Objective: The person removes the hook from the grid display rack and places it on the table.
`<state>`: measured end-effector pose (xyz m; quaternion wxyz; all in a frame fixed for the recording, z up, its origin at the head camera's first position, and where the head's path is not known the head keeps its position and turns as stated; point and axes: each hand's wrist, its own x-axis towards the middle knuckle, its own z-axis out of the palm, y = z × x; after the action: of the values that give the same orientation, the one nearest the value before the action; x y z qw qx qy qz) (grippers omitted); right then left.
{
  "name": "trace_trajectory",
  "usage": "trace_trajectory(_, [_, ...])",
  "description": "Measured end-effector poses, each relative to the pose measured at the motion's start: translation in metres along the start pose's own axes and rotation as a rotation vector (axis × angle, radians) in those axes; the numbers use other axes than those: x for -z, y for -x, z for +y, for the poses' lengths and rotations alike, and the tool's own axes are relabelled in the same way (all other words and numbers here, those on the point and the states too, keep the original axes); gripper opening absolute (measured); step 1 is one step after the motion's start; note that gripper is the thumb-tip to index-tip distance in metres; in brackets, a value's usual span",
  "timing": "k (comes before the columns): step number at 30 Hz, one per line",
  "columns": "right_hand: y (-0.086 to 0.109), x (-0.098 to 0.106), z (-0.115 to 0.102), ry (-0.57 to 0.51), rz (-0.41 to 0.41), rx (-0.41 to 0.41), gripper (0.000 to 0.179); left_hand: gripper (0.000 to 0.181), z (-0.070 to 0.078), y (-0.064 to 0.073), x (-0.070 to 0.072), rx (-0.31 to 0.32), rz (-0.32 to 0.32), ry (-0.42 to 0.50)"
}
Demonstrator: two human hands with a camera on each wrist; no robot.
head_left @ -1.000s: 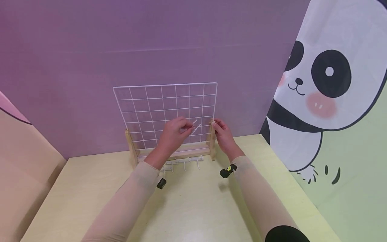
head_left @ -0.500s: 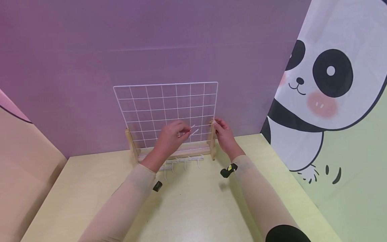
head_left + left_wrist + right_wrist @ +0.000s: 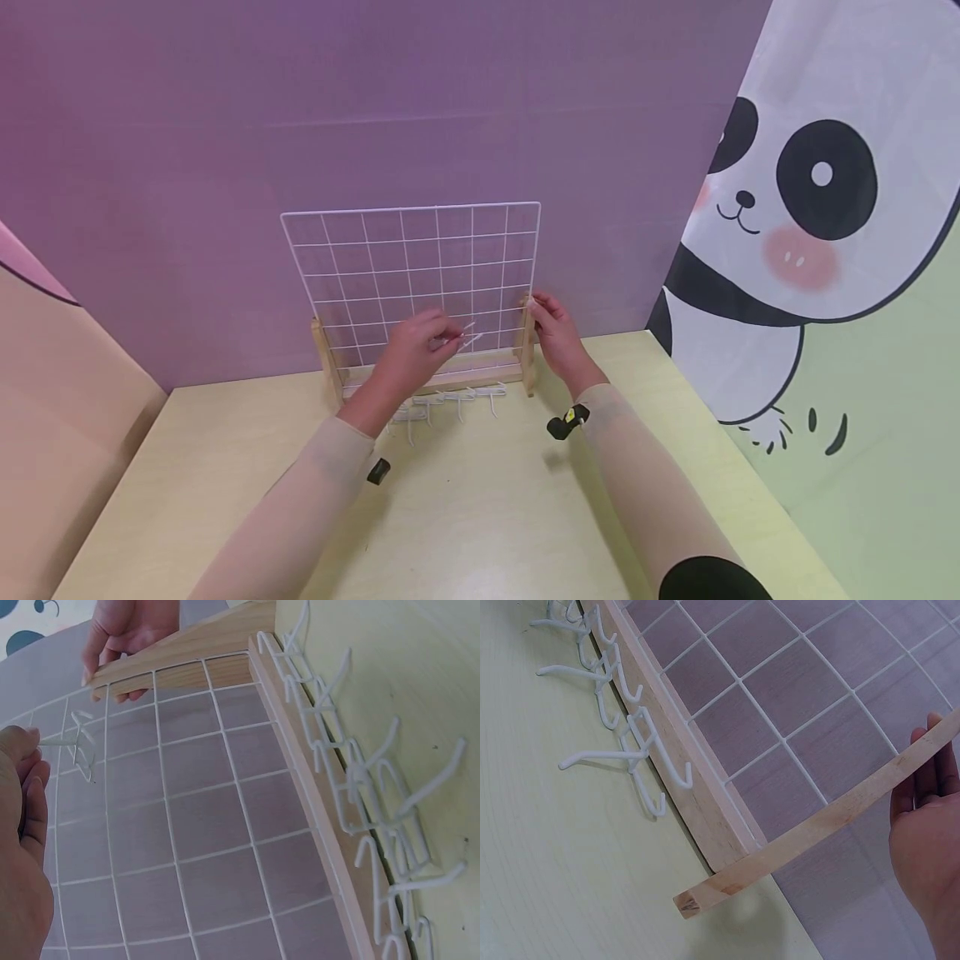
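Observation:
Between thumb and fingers, my left hand [image 3: 416, 350] pinches the rod of a white wire hook [image 3: 84, 750]. The hook's wire end points at the white grid panel [image 3: 412, 208]; whether it touches the wires I cannot tell. At the panel's right side, my right hand [image 3: 557, 340] grips the upper part of the wooden side post [image 3: 802, 838], its fingers partly hidden behind the wood. More white hooks [image 3: 322, 694] lie in a row along the stand's wooden base [image 3: 697, 817], prongs outward; part of this row is behind my left arm in the head view.
The panel stands upright in its wooden stand on a pale table [image 3: 480, 500]. A purple backdrop [image 3: 405, 108] rises behind it. At the right is a wall with a panda picture [image 3: 832, 175]; a beige surface [image 3: 67, 400] borders the left.
Still pinching the hook, my left hand has moved left and slightly down across the front of the panel. My right hand keeps its place on the post.

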<state>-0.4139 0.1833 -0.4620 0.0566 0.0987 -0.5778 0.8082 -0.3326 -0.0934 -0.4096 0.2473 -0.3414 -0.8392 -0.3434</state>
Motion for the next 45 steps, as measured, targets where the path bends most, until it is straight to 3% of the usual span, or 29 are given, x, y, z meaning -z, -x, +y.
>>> trace_trajectory(17, [0.001, 0.0, 0.0, -0.003, -0.003, 0.019, 0.022, 0.009, -0.014, 0.028, 0.002, -0.051, -0.05, -0.05])
trace_trajectory(30, [0.001, 0.0, 0.0, -0.003, -0.005, 0.027, 0.025, 0.009, -0.023, 0.054, -0.005, 0.018, -0.109, -0.071])
trace_trajectory(37, [-0.001, 0.0, 0.002, -0.002, -0.007, 0.027, 0.025, 0.01, -0.03, 0.061, -0.01, 0.018, -0.1, -0.058])
trace_trajectory(45, [-0.001, 0.001, 0.002, -0.004, -0.004, 0.014, 0.022, 0.013, -0.035, 0.069, -0.017, 0.048, -0.132, -0.067])
